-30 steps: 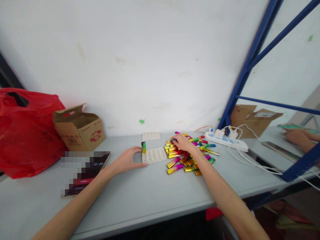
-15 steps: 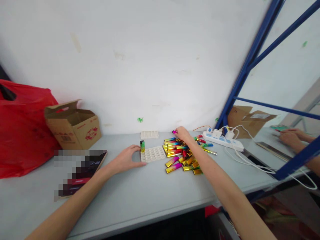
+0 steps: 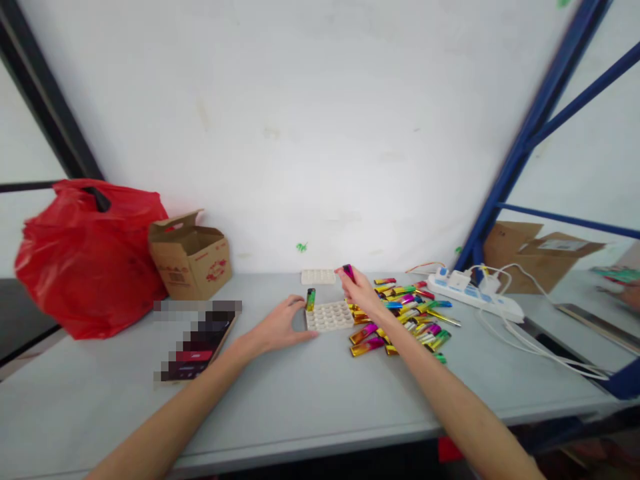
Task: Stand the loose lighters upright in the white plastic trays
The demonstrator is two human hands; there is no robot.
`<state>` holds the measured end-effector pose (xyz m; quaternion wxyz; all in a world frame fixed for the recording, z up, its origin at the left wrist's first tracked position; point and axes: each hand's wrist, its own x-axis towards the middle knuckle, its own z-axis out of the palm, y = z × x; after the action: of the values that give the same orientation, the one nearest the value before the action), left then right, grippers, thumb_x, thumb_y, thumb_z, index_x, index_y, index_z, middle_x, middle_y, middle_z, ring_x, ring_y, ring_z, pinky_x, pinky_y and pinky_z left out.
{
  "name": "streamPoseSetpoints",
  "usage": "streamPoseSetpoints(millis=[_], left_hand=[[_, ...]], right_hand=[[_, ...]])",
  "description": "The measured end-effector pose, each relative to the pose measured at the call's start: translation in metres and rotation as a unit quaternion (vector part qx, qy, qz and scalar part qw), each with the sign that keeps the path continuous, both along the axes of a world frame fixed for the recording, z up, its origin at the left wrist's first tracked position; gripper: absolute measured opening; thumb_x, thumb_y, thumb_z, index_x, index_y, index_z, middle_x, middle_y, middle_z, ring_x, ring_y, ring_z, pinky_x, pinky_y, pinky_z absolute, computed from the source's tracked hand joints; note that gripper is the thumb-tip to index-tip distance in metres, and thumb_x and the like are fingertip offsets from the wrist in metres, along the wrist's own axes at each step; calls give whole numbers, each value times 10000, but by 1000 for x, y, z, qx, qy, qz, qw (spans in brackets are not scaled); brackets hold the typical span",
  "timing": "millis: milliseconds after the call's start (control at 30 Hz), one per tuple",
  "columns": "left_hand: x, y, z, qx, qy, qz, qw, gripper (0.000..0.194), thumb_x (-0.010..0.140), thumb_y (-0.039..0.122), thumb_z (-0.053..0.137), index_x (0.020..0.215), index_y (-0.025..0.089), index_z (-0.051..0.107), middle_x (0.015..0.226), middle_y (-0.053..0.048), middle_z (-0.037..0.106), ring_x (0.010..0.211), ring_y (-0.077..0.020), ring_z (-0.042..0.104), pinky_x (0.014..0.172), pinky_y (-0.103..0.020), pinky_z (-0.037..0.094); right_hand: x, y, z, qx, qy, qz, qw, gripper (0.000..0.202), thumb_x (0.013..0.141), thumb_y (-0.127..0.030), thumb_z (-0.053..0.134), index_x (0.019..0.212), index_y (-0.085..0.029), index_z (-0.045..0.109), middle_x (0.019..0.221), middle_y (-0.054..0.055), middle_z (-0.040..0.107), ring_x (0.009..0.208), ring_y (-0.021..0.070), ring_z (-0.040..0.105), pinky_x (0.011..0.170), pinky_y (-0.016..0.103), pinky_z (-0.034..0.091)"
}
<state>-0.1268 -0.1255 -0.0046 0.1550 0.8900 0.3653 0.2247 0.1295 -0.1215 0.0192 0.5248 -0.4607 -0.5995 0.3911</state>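
A white tray with rows of round holes [image 3: 330, 317] lies on the table, and one green and gold lighter [image 3: 311, 300] stands upright at its back left corner. My left hand [image 3: 285, 325] is beside the tray's left edge, thumb and fingers spread around that corner. Above the tray's back right side, my right hand [image 3: 361, 291] grips a purple lighter [image 3: 349, 271], its dark end up. A pile of shiny multicoloured lighters [image 3: 410, 308] lies right of the tray, partly behind my right forearm. Near the wall is a second white tray [image 3: 319, 277].
At the left are a red plastic bag [image 3: 95, 260], an open cardboard box [image 3: 193, 260] and a partly pixelated phone [image 3: 205, 343]. A white power strip [image 3: 477, 299] with cables lies right, near a blue frame [image 3: 515, 160]. Another person's hand [image 3: 631, 293] shows far right.
My right hand has lifted the purple lighter from the back of the pile and moved it left, closer to the tray. My left hand stays by the tray. The view has shifted left.
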Motion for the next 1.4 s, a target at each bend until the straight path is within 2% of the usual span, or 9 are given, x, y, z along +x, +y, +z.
streamPoseSetpoints(millis=[233,500,700,900,1000,1100,1200,1300,1400], left_hand=[[1,1,1,-3,2,-1,1000,652,798,637,764,1263,196,650,1353,-144,628,1273,-339,626,1161,-455,474],[1,1,-1,-5,-9,2,1000,668,774,647,782,1256,200,661,1329,-131,651,1243,-342,649,1133,-454,497],[0,1,-1,-5,-2,-4,1000,673,788,648,778,1258,181,660,1347,-136,641,1256,-343,638,1130,-439,494],[0,2,1,-10,3,-9,1000,638,788,636,773,1241,204,654,1336,-130,647,1252,-335,631,1121,-433,485],[1,1,2,-10,6,-8,1000,625,795,643,762,1230,207,652,1304,-125,656,1229,-333,640,1103,-436,495],[1,1,3,-10,3,-10,1000,625,800,656,755,1233,218,649,1292,-120,661,1213,-337,645,1089,-450,501],[1,2,3,-15,3,-10,1000,649,796,647,767,1254,204,644,1307,-134,660,1216,-344,640,1087,-460,499],[1,3,3,-15,8,-13,1000,648,797,635,771,1249,189,644,1301,-143,665,1208,-347,641,1083,-465,500],[0,4,3,-13,12,-12,1000,636,788,637,779,1231,199,652,1297,-131,670,1204,-341,648,1081,-447,502]], right_hand=[[-23,-18,0,67,-91,-49,992,592,924,-770,471,670,-236,448,579,-48,403,542,124,373,499,257,300],[-43,-27,-10,62,-162,-118,978,486,870,-577,459,537,-243,341,570,-41,249,562,117,314,552,283,214],[-44,-30,-10,81,-172,-117,975,469,910,-564,457,580,-234,414,545,-35,408,571,136,392,563,281,275],[-40,-33,-10,35,-117,26,992,400,1022,-633,424,923,-258,520,700,-39,566,542,146,484,529,260,392],[-35,-32,-8,121,-218,52,967,343,1043,-557,466,923,-247,548,880,31,637,764,190,614,703,304,498],[-30,-33,-4,224,-330,40,916,313,1038,-491,541,884,-223,589,999,83,645,954,226,610,888,348,483],[-29,-34,-3,225,-360,45,904,360,1058,-499,515,829,-228,579,838,37,631,774,191,572,759,301,441],[-32,-33,-6,190,-342,11,920,415,1055,-549,499,790,-234,554,661,-16,570,602,163,483,624,281,342],[-34,-27,-12,165,-320,-20,933,409,1051,-550,513,803,-229,565,645,-17,588,589,163,507,610,277,317]])
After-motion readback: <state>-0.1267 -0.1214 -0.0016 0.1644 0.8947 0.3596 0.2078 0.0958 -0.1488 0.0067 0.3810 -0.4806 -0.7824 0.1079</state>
